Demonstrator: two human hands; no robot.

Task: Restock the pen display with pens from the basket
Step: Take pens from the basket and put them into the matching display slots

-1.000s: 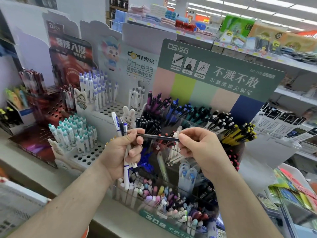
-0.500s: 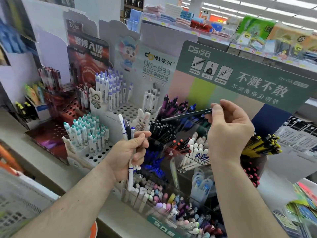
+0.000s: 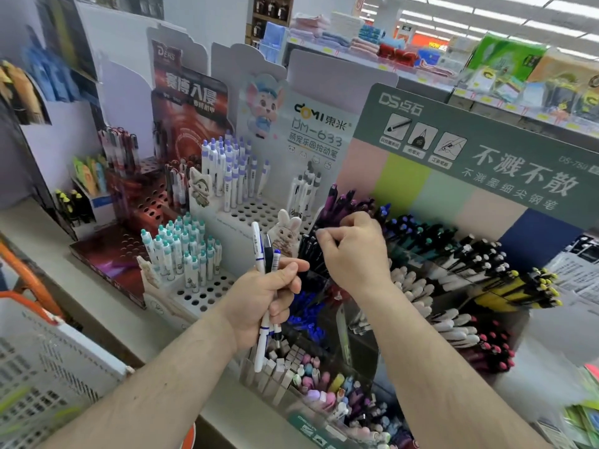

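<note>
Pens point(image 3: 266, 254) stand nearly upright in our left hand point(image 3: 259, 299), fingers curled round three of them, caps pointing up and far. Our right hand point(image 3: 353, 251) reaches the dark pens point(image 3: 340, 202) in the display point(image 3: 486, 147), fingertips pinched together; whether they hold a pen we cannot tell. The basket point(image 3: 48, 367) sits near left.

One view is taken from the head, looking forward and down, close over the pen display point(image 3: 421, 241) and both forearms.
</note>
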